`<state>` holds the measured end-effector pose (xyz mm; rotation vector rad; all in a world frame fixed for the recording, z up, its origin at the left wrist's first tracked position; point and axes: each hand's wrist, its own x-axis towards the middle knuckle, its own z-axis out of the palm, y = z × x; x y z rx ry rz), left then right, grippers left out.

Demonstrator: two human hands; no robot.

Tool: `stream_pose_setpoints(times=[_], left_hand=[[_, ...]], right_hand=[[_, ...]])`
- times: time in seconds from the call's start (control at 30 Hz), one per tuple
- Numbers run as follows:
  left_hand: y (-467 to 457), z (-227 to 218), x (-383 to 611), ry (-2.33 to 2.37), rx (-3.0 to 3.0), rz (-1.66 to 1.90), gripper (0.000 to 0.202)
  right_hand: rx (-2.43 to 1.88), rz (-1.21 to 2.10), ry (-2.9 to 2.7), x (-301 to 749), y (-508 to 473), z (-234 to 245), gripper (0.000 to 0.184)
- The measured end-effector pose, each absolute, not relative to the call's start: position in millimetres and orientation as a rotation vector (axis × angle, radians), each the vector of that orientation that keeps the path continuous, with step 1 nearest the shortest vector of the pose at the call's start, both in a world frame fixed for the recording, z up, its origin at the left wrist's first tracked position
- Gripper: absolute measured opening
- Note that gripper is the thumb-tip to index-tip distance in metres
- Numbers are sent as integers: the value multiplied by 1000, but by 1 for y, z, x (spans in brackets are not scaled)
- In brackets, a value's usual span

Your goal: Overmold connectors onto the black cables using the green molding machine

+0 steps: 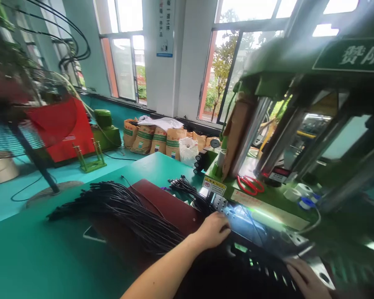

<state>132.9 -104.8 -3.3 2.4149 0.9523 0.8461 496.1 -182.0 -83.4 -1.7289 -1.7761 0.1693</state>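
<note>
My left hand (213, 229) reaches in from the bottom, its fingers curled at the near edge of the lit metal work area (246, 222) of a green press. What its fingertips hold, if anything, is hidden. A bundle of thin black cables (196, 195) ends just beyond this hand. My right hand (307, 276) is at the lower right, beside a dark surface (237, 274) with a row of bright slots or glints. Its fingers are blurred and partly hidden. Left of my forearm, a large bundle of black cables (124, 207) lies over a dark red board (165, 201).
The green press (274, 62) with metal columns rises on the right. Red-handled scissors (251, 185) and white spools (302, 191) lie on its bed. A green tabletop (25, 253) spreads left. Paper sacks (160, 141) stand by the windows, and a fan (12, 135) stands far left.
</note>
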Motion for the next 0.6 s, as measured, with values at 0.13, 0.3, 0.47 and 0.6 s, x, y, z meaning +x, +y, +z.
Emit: stream_pose_setpoints(times=[0.13,0.3,0.47,0.6], left_hand=[[-108,-1,130,948,2381,836,15],[-108,-3,127,929,2369,799,16],[-107,-7,125,894,2405,799,17],[-105,-13,125,887,2405,812,16]], right_hand=[[-1721,207,-1746,464,-195,-59,34],[-1782,249,-1800,441,-203,-25,26],[-1805,211,-1791,428,-186,7,24],[-1823,175,-1752,412,-138,19,24]])
